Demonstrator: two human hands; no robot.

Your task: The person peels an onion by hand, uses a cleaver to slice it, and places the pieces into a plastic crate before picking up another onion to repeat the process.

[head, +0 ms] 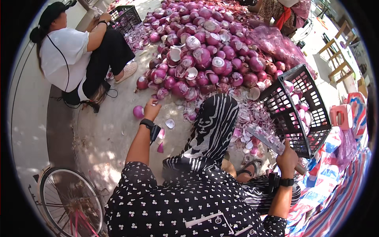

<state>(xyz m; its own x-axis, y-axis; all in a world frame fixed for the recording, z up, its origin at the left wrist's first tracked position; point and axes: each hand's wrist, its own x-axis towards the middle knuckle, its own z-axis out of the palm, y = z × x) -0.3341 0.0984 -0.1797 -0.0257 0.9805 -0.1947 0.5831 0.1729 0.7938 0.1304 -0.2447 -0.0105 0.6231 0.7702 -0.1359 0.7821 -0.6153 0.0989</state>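
My right hand [287, 161] grips the handle of a broad-bladed knife [263, 139], its blade pointing up and left with bits of onion stuck to it. Just past the blade, a black plastic crate [318, 130] leans at a tilt with peeled onions [305, 111] inside. My left hand [152, 109] is reached forward with curled fingers; something pale shows at the fingertips, too small to name. Beside that hand a red onion [138, 112] lies on the concrete. Ahead of both hands rises a large heap of red onions [204, 53], some with cut ends.
Onion skins [256, 112] litter the ground between heap and crate. A person in a white shirt [63, 56] sits at the left near another black crate [127, 19]. A bicycle wheel [71, 204] stands lower left; striped tarpaulin [334, 189] covers the right. A pink mesh sack [275, 44] lies behind.
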